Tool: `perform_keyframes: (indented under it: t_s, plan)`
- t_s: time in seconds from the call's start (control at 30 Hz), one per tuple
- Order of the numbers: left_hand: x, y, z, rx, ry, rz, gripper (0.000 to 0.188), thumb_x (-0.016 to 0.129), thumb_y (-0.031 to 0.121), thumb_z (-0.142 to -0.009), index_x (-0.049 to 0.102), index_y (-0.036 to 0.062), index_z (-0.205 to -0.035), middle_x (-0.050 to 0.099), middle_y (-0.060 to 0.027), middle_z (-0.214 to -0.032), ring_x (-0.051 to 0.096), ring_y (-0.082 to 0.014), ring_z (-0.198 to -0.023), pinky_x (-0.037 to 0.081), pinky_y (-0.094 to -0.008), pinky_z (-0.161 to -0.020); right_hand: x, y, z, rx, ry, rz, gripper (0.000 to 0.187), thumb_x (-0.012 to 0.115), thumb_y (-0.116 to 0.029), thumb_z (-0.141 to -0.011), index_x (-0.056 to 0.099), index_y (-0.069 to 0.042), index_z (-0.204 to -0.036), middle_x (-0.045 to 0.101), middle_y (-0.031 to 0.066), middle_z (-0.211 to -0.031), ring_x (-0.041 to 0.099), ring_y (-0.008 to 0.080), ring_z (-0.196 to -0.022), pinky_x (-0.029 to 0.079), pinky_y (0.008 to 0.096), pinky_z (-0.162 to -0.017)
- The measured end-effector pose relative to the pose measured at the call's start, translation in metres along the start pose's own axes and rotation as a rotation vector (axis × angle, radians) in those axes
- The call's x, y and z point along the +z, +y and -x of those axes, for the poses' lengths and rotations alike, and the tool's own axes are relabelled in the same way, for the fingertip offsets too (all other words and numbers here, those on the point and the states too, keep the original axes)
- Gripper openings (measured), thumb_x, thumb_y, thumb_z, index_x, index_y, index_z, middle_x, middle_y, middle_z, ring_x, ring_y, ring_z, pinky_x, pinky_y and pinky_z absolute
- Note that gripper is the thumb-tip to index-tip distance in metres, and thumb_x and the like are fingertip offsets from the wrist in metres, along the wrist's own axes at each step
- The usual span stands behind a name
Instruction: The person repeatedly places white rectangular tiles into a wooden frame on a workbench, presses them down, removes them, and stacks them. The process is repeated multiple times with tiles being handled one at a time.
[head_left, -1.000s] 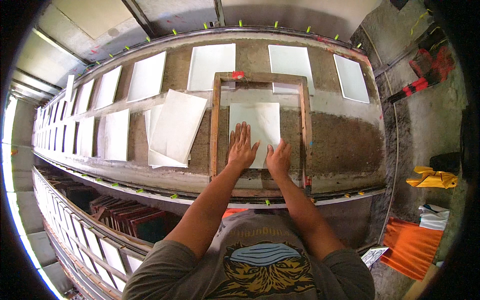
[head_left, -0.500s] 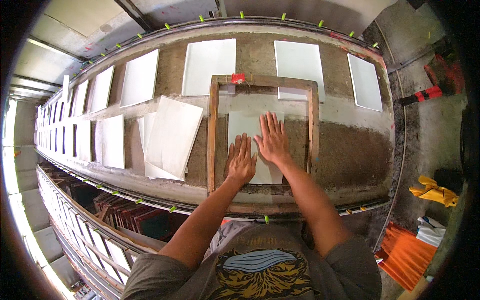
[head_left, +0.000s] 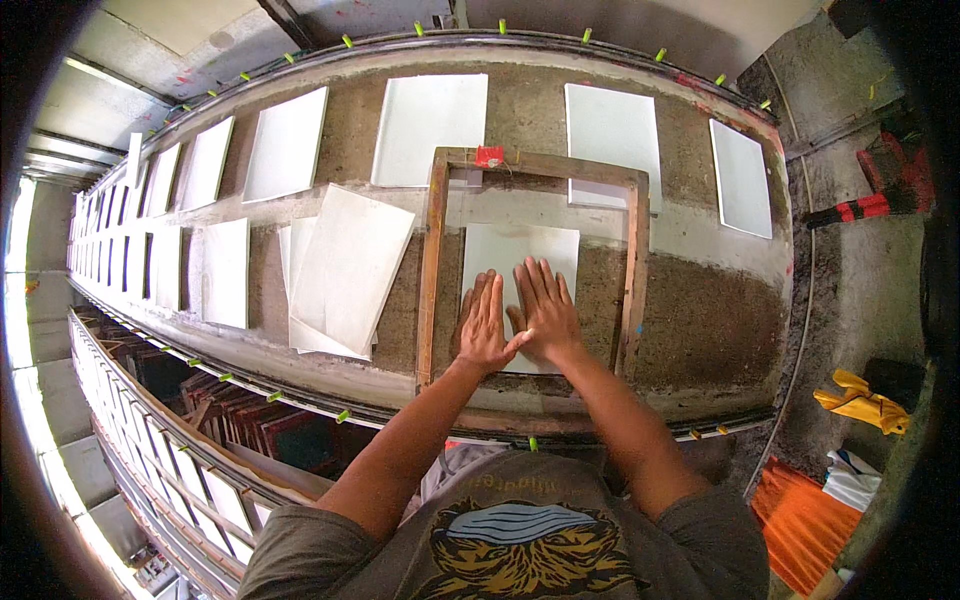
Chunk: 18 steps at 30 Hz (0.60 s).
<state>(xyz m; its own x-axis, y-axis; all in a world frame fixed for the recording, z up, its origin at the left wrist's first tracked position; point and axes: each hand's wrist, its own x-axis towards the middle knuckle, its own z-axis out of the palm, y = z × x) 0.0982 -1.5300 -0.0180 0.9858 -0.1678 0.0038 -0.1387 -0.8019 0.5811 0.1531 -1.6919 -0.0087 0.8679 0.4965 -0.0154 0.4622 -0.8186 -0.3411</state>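
Observation:
A wooden screen frame (head_left: 637, 270) with a red patch (head_left: 489, 156) on its far bar lies on the long table. Within its outline a white sheet (head_left: 500, 245) shows, looking slightly greyed. My left hand (head_left: 486, 325) rests flat over the sheet's left half, fingers stretched away from me. Beside it my right hand (head_left: 548, 315) is spread over the right half, its thumb side meeting my left thumb. Neither holds anything. Whether sheer mesh lies between my palms and the sheet, I cannot tell for certain.
Left of the frame lie loosely stacked pale sheets (head_left: 350, 270). Two rows of white sheets (head_left: 285, 145) run along the table (head_left: 710, 320), whose rails carry green pegs (head_left: 533, 443). Stored frames (head_left: 250, 420) sit below left. Yellow gloves (head_left: 862, 402) and orange cloth (head_left: 805, 520) lie to the right.
My right hand has slid nearer to me and in toward the left one, so the thumbs now meet. The left hand stays about where it was on the sheet. The view has shifted slightly.

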Motion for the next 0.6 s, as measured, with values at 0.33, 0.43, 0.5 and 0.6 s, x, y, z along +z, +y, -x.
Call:
perform_keyframes:
  t_s: [0.33,0.43,0.5,0.6]
  plan:
    - [0.01,-0.011,0.009,0.005,0.142,0.136,0.117,0.05,0.08,-0.085,0.012,-0.0032,-0.158,0.015,-0.0333,-0.16,0.015,-0.0489,-0.15,0.019,-0.0555,-0.122,0.002,-0.004,-0.061,0.007,0.034,0.041,0.063,0.043,-0.037,-0.105,0.028,-0.006,-0.158,0.025,0.014,-0.165,0.021,0.0332,-0.153,0.017,0.0511,-0.125]
    - [0.009,-0.011,0.009,-0.009,0.168,0.163,0.121,0.052,0.085,-0.08,0.012,0.0025,-0.159,0.011,-0.0338,-0.16,0.016,-0.051,-0.149,0.027,-0.0571,-0.118,0.023,-0.017,-0.032,-0.128,-0.07,0.112,0.062,0.04,-0.041,-0.105,0.028,-0.013,-0.159,0.026,0.0076,-0.166,0.022,0.0308,-0.153,0.019,0.0505,-0.124]
    - [0.008,-0.008,0.01,-0.051,0.156,0.186,0.123,0.054,0.087,-0.077,0.012,0.0044,-0.159,0.009,-0.0335,-0.16,0.015,-0.0507,-0.15,0.031,-0.0573,-0.116,0.019,-0.018,-0.042,-0.173,-0.032,0.115,0.062,0.04,-0.041,-0.104,0.029,-0.013,-0.159,0.028,0.0073,-0.165,0.024,0.0308,-0.153,0.021,0.0513,-0.124]
    - [0.003,-0.004,0.006,-0.04,0.153,0.182,0.12,0.056,0.082,-0.08,0.013,0.0017,-0.158,0.012,-0.0364,-0.159,0.016,-0.0532,-0.149,0.031,-0.0567,-0.117,0.022,-0.01,-0.086,-0.165,0.054,0.116,0.064,0.044,-0.04,-0.102,0.032,-0.011,-0.157,0.031,0.0091,-0.164,0.027,0.0317,-0.151,0.023,0.053,-0.123]
